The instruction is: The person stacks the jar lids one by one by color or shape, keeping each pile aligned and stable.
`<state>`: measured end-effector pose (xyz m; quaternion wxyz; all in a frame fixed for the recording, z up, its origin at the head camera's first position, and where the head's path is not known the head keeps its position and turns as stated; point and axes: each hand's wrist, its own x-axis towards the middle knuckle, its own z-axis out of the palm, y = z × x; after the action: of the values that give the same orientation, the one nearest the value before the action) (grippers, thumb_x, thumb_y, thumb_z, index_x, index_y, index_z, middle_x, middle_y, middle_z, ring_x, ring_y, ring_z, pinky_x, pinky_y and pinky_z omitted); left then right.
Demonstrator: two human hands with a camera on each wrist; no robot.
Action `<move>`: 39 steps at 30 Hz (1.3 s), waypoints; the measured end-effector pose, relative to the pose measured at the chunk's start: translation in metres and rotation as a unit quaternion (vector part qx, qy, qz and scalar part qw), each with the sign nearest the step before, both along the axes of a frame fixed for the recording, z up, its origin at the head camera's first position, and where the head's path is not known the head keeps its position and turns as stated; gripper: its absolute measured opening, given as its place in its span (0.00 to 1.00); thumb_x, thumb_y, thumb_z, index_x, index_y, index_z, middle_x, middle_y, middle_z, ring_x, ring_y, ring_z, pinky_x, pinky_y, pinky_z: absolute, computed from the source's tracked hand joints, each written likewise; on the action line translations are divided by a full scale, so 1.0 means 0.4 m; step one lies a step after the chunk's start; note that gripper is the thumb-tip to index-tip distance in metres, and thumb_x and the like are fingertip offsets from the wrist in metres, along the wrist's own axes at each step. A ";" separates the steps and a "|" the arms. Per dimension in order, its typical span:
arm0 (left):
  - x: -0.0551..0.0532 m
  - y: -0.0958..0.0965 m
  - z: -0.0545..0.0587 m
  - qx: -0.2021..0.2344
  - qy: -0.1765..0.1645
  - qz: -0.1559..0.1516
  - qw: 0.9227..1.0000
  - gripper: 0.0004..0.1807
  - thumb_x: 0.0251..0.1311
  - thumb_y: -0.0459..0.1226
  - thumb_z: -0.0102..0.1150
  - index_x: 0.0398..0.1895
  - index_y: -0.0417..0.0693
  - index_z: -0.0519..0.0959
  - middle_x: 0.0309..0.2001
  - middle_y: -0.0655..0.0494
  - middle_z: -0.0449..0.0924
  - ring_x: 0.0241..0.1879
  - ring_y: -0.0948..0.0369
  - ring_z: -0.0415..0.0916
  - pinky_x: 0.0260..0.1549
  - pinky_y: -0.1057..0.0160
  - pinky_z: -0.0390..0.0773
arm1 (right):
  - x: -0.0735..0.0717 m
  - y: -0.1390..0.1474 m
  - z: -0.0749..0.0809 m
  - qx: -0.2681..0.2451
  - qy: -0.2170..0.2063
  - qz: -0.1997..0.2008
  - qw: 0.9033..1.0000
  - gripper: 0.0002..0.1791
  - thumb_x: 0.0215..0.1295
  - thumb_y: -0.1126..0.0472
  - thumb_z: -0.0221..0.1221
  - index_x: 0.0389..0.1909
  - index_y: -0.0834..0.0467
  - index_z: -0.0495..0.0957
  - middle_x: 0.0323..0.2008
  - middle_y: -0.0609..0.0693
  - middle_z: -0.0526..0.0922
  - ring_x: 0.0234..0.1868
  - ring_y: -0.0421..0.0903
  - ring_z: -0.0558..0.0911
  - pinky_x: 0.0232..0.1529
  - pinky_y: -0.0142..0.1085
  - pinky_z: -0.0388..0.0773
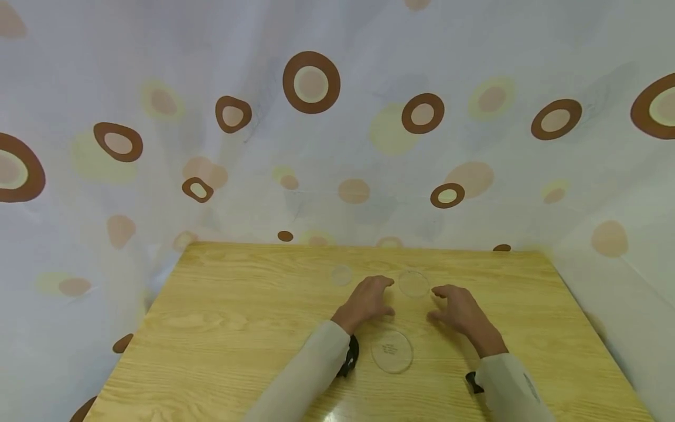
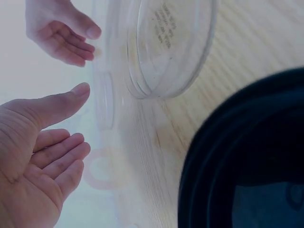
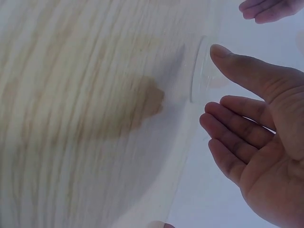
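A clear shallow round dish (image 1: pixel 392 351), like a petri dish, with small dark lettering lies on the wooden table between the forearms. Its raised wall shows close up in the left wrist view, where the same dish (image 2: pixel 178 47) is cut by the top edge. Farther back lies a second clear round dish (image 1: pixel 414 283). My left hand (image 1: pixel 367 300) is just left of that farther dish, and my right hand (image 1: pixel 463 309) just right of it. Both hands hold nothing, palms facing each other, fingers relaxed and thumbs apart from them.
A smaller clear disc (image 1: pixel 341 275) lies on the table behind and left of the left hand. The wooden table (image 1: pixel 232 316) meets a hanging sheet (image 1: pixel 348 146) patterned with brown rings at its back and sides. Black gear (image 1: pixel 348 357) sits at the left wrist.
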<state>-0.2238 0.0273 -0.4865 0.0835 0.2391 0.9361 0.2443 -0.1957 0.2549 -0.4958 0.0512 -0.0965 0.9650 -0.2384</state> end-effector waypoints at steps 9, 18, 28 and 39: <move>-0.033 0.019 -0.016 0.037 -0.036 0.018 0.999 0.37 0.48 0.41 0.72 0.63 0.43 0.71 0.63 0.51 0.72 0.63 0.55 0.69 0.61 0.60 0.72 | -0.035 0.012 -0.006 0.015 -0.012 -0.011 1.000 0.35 0.55 0.56 0.68 0.59 0.71 0.70 0.53 0.69 0.76 0.53 0.66 0.76 0.50 0.56 0.76; -0.060 0.064 -0.030 0.016 -0.021 0.032 0.999 0.39 0.47 0.44 0.73 0.63 0.44 0.71 0.62 0.52 0.73 0.62 0.56 0.70 0.60 0.62 0.72 | -0.061 0.021 -0.007 0.010 -0.033 -0.020 0.999 0.38 0.54 0.56 0.68 0.61 0.72 0.67 0.57 0.71 0.72 0.55 0.67 0.74 0.51 0.56 0.76; -0.077 0.083 -0.015 0.010 -0.025 0.040 0.999 0.38 0.47 0.44 0.73 0.63 0.44 0.71 0.62 0.52 0.74 0.61 0.56 0.71 0.59 0.62 0.74 | -0.095 0.030 -0.018 0.003 -0.047 -0.019 0.999 0.40 0.53 0.54 0.69 0.62 0.72 0.66 0.59 0.71 0.71 0.57 0.66 0.74 0.52 0.56 0.75; -0.096 0.086 -0.043 0.004 -0.019 0.049 0.999 0.37 0.48 0.41 0.72 0.63 0.44 0.70 0.62 0.52 0.73 0.62 0.55 0.70 0.61 0.62 0.71 | -0.121 0.020 -0.034 -0.012 -0.057 -0.009 0.998 0.36 0.53 0.55 0.69 0.59 0.69 0.70 0.55 0.68 0.75 0.54 0.64 0.75 0.49 0.53 0.77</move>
<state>-0.2623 0.0615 -0.5036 0.0881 0.1881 0.9440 0.2563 -0.2441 0.2631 -0.5092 0.1032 -0.0744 0.9584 -0.2554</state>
